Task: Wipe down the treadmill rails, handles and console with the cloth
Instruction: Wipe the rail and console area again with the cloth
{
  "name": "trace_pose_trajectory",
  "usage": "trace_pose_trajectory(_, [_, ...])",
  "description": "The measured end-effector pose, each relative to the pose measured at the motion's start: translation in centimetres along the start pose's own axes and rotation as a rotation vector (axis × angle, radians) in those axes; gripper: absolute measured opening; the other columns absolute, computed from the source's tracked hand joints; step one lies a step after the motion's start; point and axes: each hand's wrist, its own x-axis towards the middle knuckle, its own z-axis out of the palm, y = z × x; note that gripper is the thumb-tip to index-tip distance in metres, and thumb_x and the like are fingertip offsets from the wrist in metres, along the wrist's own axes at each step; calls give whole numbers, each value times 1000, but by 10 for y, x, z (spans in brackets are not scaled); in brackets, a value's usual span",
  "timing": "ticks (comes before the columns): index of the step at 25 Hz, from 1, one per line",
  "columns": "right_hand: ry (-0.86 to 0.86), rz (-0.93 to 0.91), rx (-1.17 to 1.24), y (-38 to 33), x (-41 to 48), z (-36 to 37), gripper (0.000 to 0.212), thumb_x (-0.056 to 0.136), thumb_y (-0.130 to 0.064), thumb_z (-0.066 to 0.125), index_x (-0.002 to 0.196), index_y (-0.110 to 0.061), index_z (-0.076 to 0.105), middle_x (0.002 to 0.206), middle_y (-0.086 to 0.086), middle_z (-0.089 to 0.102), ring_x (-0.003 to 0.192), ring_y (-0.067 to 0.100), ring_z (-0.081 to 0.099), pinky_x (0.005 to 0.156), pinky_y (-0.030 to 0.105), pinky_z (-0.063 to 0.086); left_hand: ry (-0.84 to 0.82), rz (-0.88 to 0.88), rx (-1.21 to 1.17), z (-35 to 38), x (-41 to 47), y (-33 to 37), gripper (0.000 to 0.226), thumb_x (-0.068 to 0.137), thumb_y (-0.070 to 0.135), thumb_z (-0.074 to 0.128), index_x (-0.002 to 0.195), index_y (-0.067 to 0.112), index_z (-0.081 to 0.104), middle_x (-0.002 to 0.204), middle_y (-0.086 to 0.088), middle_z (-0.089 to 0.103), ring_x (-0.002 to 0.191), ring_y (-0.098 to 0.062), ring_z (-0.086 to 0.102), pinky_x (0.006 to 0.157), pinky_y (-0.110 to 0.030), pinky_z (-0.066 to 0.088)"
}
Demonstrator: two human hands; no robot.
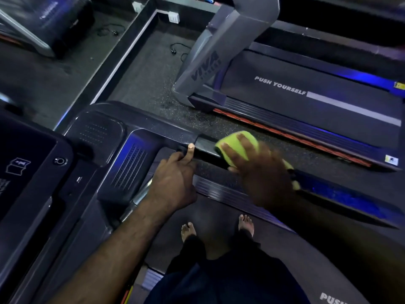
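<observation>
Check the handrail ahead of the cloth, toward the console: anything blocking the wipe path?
Yes. The left hand grips the handrail near the console, its thumb lying across the rail. The right hand presses the green cloth on the rail just beyond it. Only bare rail shows between them.

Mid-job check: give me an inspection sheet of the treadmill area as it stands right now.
Surface: dark treadmill belt, person standing barefoot on it.
Job's things: yellow-green cloth pressed on the black side handrail; dark console at left.
Clutter: nothing seen.
Grippers: left hand gripping the handrail near the console; right hand flat over the cloth, blurred.
Cables: loose black cord with plug on the speckled floor.
Surroundings: neighbouring grey treadmill marked PUSH YOURSELF; dim blue lighting.
</observation>
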Motion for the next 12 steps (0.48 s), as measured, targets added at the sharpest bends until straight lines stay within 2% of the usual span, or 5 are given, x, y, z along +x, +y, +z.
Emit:
trace_pose_trajectory(4, [8, -18, 64, -52, 51, -4, 65, 105, -56, 44, 165, -42, 22, 171, 8, 30, 122, 40, 53, 89, 49, 44, 24, -4, 7, 3, 0, -3, 58, 81, 33, 70, 137, 21, 61, 173, 1, 25, 145, -28, 37, 99, -43, 44])
trace_pose_trajectory(7, [-13, -11, 102, -4, 0, -14, 63, 106, -58, 39, 164, -47, 20, 173, 1, 25, 124, 34, 52, 90, 48, 47, 164, 28, -33, 7, 2, -6, 69, 78, 33, 73, 142, 11, 58, 165, -11, 40, 142, -35, 41, 109, -47, 42])
trace_pose_trajectory(9, [-85, 36, 123, 28, -44, -22, 63, 106, -59, 36, 164, -51, 15, 175, -2, 20, 130, 33, 49, 94, 49, 48, 162, 69, 1, 15, 5, -4, 92, 79, 35, 74, 158, 4, 38, 169, -16, 29, 152, -37, 31, 124, -48, 29])
trace_pose_trajectory(12, [-39, 118, 48, 26, -23, -13, 57, 107, -56, 31, 163, -46, 24, 169, 2, 33, 126, 37, 52, 95, 51, 46, 122, 92, 43, 35, 3, 6, 109, 79, 35, 70, 166, 4, 12, 176, -12, 2, 162, -32, 3, 130, -51, 10])
